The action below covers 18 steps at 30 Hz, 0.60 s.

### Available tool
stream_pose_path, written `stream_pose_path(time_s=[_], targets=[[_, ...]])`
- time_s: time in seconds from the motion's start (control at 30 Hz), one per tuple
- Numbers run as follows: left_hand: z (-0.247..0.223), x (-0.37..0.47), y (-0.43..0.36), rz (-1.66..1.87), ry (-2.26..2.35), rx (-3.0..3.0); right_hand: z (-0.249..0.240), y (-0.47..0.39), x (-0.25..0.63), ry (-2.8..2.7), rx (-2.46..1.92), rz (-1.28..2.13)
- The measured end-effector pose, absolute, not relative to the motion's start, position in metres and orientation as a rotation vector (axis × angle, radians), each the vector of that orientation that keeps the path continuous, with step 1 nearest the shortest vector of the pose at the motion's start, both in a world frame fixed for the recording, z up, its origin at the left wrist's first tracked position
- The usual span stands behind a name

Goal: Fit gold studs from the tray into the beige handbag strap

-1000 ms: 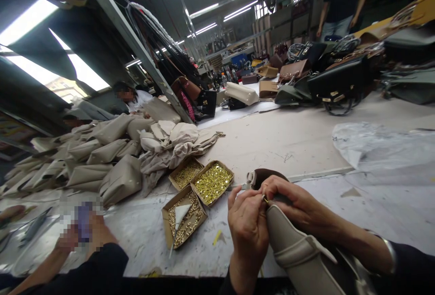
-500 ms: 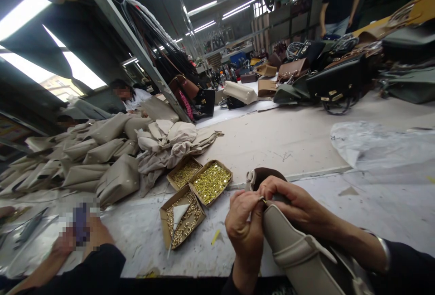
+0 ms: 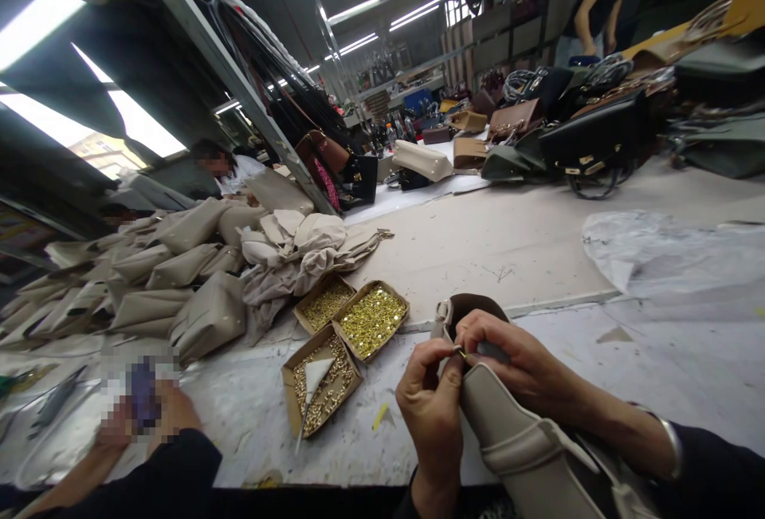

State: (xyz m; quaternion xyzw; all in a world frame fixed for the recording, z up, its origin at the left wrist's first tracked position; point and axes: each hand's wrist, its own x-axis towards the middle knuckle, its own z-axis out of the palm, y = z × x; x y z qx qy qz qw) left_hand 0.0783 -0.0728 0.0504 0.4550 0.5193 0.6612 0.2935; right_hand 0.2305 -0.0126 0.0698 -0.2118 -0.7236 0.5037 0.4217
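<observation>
A beige handbag [image 3: 526, 447] lies against me at the bottom right, its dark open mouth [image 3: 472, 308] turned away. My right hand [image 3: 514, 363] grips the bag's top edge. My left hand [image 3: 433, 407] pinches a small gold fitting [image 3: 461, 352] against that same edge, thumb and forefinger closed on it. The two hands touch at the fitting. Three open cardboard boxes of gold hardware [image 3: 370, 320] stand just left of my hands on the worktable [image 3: 508, 248].
A heap of beige bags [image 3: 179, 280] fills the table's left. A crumpled clear plastic sheet [image 3: 669, 256] lies at the right. Black and brown bags [image 3: 591, 140] crowd the far end. Another person's hand with a phone [image 3: 143, 407] is at the bottom left. A person stands at the back.
My left hand has curled its fingers tighter on the gold fitting at the bag's edge. The right hand keeps its grip. The standing person at the back has shifted right.
</observation>
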Motion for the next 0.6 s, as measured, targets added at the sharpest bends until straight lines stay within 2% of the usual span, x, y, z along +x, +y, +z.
stream_pose_path(time_s=[0.6], targets=[[0.0543,0.0778,-0.0744,1.755,1.295,1.386,0.0609,-0.0169,0.2302,-1.747,-0.527,1.217]])
